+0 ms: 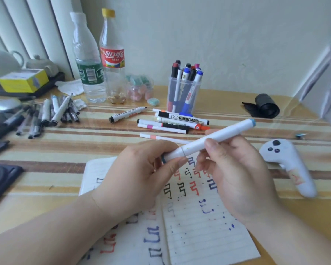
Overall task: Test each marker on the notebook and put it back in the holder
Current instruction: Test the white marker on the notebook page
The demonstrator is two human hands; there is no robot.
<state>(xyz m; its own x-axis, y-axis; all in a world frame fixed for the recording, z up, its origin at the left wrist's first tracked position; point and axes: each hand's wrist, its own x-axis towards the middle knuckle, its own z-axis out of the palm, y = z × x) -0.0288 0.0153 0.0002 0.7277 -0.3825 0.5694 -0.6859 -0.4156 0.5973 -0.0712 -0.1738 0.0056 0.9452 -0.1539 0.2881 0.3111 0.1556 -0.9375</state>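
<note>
A plain pale wall [237, 44] backs the striped table [46, 150]. Vertical blinds [27, 25] hang at left. Lighting is soft.

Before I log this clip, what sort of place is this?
Probably a home desk set against a wall: a teapot, two drink bottles and a marker holder share a striped table with a lined notebook.
</note>
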